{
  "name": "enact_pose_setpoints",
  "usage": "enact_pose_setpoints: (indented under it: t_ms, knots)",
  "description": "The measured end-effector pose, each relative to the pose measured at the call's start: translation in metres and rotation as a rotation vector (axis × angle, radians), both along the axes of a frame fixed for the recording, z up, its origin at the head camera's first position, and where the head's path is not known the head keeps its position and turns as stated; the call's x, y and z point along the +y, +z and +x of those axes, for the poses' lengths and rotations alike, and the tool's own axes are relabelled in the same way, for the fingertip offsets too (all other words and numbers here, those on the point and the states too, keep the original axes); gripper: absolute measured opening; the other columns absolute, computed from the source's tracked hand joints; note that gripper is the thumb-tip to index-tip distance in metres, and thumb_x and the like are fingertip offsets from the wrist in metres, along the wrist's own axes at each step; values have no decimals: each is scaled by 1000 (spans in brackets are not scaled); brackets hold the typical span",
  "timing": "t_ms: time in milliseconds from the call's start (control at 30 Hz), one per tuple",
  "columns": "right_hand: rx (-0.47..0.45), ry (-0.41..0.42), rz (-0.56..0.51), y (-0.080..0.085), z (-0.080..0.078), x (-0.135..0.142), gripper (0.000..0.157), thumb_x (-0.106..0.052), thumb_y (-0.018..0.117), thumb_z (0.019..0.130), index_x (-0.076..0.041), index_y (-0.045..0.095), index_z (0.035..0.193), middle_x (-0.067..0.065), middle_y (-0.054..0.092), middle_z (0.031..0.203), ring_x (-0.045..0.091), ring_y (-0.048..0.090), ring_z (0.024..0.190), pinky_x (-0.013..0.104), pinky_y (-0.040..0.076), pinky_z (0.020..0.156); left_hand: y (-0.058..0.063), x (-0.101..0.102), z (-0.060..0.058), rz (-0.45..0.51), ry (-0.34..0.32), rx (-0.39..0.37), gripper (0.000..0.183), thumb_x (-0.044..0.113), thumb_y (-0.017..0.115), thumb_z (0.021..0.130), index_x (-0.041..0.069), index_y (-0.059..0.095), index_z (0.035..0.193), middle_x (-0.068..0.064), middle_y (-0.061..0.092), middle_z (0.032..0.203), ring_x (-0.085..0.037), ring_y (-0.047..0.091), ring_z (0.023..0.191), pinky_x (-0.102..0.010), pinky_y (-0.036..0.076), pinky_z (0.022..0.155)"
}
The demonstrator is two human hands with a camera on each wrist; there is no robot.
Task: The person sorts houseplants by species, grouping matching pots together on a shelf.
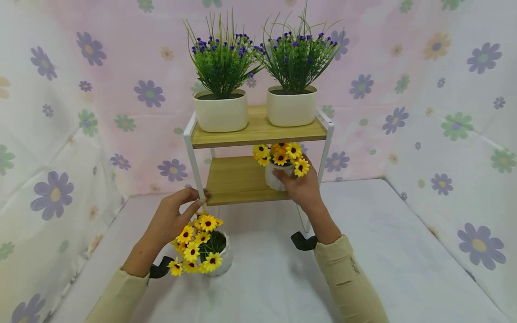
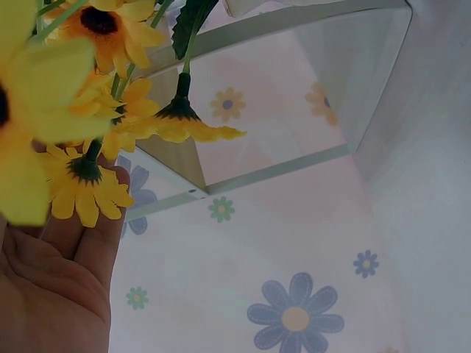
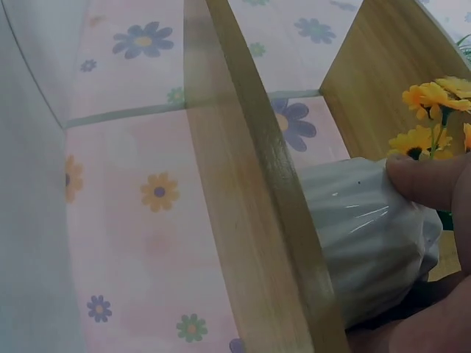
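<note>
My right hand grips a white ribbed flower pot of yellow artificial sunflowers, at the right of the rack's lower wooden shelf. In the right wrist view the thumb presses the rim of the pot, which is at the shelf board's edge. At the left, my left hand holds the white metal post of the two-tier plant rack, beside the lower shelf's corner. Below that hand, a second white pot of yellow sunflowers stands on the table. Flowers hide the left fingertips in the left wrist view.
Two cream oval planters with purple flowers and tall grass stand on the rack's upper shelf. A white cloth covers the table. Flower-printed fabric hangs behind and at both sides.
</note>
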State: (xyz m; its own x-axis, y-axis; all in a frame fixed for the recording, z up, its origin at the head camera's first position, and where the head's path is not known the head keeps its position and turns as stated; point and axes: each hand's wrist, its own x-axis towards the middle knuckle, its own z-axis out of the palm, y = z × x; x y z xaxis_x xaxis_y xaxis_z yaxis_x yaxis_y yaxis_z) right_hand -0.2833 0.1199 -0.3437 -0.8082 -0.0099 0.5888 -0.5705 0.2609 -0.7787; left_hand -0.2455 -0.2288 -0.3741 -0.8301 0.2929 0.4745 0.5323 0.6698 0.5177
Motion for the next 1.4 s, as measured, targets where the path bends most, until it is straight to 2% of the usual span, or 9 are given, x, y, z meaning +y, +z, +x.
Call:
enact_pose_setpoints:
  t_ms: [300,567,800,1000,1133,1267,1400]
  knots:
    - [2,-33,-65,-1,-8,-3,64,-6,76,97,-6,45,153,10,55,148,23,50,142,47,36,125,-1,0,-1,-9,9,5,10,18,69,106,11,68,113,-7,78,113,-34,73,115,-60,58,99]
    - [-105,-72,-84,0,-9,-3,58,-13,71,101,-2,43,151,12,53,148,24,47,142,47,32,126,0,0,-2,-13,10,14,10,17,70,105,11,67,112,-6,77,111,-34,73,115,-59,58,99]
    - [-122,-73,-32,2,-6,-1,55,-14,64,106,-1,40,153,16,49,151,27,43,145,49,26,129,-1,-1,-2,-10,7,5,11,18,70,105,11,67,113,-7,77,112,-35,72,117,-59,58,99]
    - [-254,-105,93,6,0,4,58,-23,54,111,7,33,155,29,44,154,37,46,142,56,37,121,0,-1,-1,-3,-4,16,9,15,71,104,11,67,111,-6,77,112,-34,73,116,-59,58,100]
    - [-296,-87,149,9,5,9,57,-24,50,112,7,31,156,31,40,157,39,44,144,57,36,122,1,-1,-1,0,-7,16,7,15,70,104,11,67,110,-6,78,112,-35,72,117,-60,57,101]
    - [-243,-50,172,9,7,12,58,-17,51,111,3,26,159,25,32,163,35,35,151,55,25,129,1,0,0,4,-6,4,8,15,70,105,11,67,111,-6,77,113,-35,72,118,-60,57,100]
    - [-161,6,156,8,7,13,60,-10,55,108,-2,24,159,19,30,163,31,34,150,54,23,130,0,-1,0,6,-7,4,9,15,70,104,10,68,112,-6,77,113,-35,72,118,-60,57,101]
